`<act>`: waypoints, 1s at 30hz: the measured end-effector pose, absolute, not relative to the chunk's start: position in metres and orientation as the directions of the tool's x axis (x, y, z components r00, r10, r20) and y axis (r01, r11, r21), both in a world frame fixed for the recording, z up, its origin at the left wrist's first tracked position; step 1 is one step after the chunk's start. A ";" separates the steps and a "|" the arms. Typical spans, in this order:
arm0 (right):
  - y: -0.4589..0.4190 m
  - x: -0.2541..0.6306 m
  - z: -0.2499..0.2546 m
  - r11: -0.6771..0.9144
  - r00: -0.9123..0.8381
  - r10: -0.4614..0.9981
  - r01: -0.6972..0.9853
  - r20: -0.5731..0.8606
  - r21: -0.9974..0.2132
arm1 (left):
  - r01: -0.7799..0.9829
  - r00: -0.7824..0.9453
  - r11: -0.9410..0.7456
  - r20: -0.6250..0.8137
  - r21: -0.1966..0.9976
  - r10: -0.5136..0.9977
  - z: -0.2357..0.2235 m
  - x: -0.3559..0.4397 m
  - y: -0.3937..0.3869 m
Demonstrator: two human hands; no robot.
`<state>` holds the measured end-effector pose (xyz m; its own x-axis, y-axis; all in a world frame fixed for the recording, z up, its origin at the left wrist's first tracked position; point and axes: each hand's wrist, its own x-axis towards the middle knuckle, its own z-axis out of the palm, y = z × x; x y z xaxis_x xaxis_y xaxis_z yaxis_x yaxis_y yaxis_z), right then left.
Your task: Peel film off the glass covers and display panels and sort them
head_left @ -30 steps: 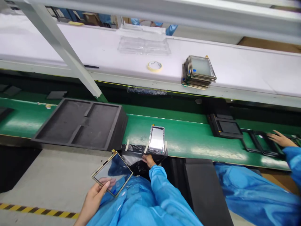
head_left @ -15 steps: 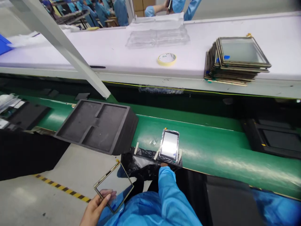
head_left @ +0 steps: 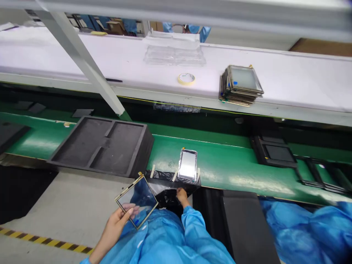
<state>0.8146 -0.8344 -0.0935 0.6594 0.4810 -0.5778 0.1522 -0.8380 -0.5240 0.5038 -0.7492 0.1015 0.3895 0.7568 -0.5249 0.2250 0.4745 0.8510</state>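
Note:
My left hand [head_left: 118, 222] holds a glass touch panel [head_left: 136, 200] with a gold border by its lower edge, above my blue-sleeved lap. My right hand [head_left: 182, 195] reaches into a black plastic bag [head_left: 165, 196] taped to the near edge of the green conveyor belt [head_left: 233, 167]; its fingers are partly hidden in the bag. Just beyond it, a small screen [head_left: 188, 164] in shiny wrap lies on the belt.
A black foam tray [head_left: 101, 145] sits on the belt to the left. Black frames [head_left: 275, 152] lie on the belt at right. The white shelf [head_left: 288, 84] behind holds a stack of glass panels [head_left: 240, 86], a tape roll [head_left: 186, 78] and clear blister trays [head_left: 174, 55]. Another person's blue gown [head_left: 308, 231] shows at right.
The view swung closer and back again. My right hand has come up out of the bag a little. The other person's hand on the frames at right is gone from view.

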 end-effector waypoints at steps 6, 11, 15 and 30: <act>-0.850 0.784 -0.010 -0.383 0.410 0.803 -0.202 -0.433 -0.902 | 0.150 0.461 0.535 -0.537 0.832 0.706 0.119 0.544 -0.734; -0.871 0.788 0.061 -0.211 0.381 0.888 -0.161 -0.258 -0.964 | 0.136 0.636 0.559 -0.505 0.818 0.584 0.132 0.591 -0.735; -0.892 0.824 0.107 -0.105 0.603 0.783 -0.115 -0.153 -0.988 | 0.078 0.755 0.564 -0.418 0.822 0.506 0.147 0.628 -0.746; -0.750 1.118 0.423 -0.220 0.830 0.385 0.507 0.403 -0.834 | 0.080 0.657 0.563 -0.468 0.823 0.591 0.101 0.668 -0.757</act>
